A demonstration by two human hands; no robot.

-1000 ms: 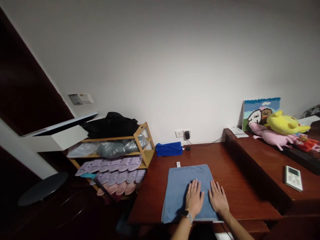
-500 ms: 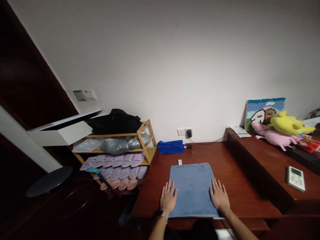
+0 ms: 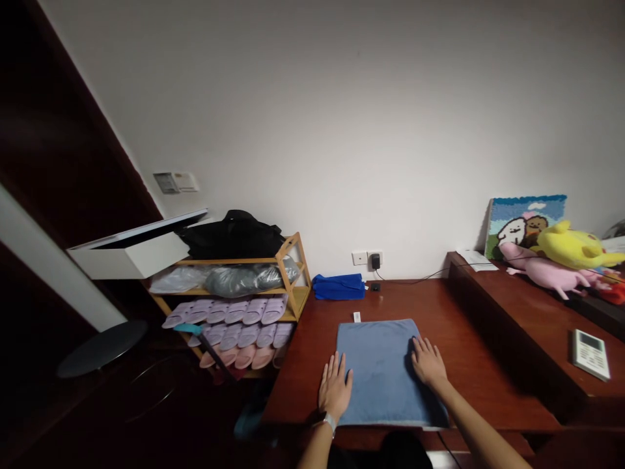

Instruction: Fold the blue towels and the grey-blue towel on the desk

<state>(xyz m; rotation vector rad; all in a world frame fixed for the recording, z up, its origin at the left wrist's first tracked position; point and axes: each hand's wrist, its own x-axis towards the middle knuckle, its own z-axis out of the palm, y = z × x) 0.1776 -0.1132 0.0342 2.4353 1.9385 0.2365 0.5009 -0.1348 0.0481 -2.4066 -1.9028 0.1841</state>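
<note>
A blue-grey towel (image 3: pixel 378 371) lies flat on the brown wooden desk (image 3: pixel 303 365), squared up with a white tag (image 3: pixel 357 317) poking out past its far edge. My left hand (image 3: pixel 336 385) rests palm down along the towel's left edge, fingers stretched forward. On the opposite side my right hand (image 3: pixel 430 363) lies with fingers spread at the towel's right edge, near the far corner. Neither hand grasps anything.
Behind the towel sits a folded blue cloth bundle (image 3: pixel 338 287), beside a wall outlet with a black plug (image 3: pixel 375 261). Left stands a shoe rack (image 3: pixel 297 286) with several slippers. On the raised right section are plush toys (image 3: pixel 569 244) and a white keypad device (image 3: pixel 590 354).
My right hand has slid forward along the towel's right edge. My left hand has stayed at the left edge. The whole view has shifted slightly.
</note>
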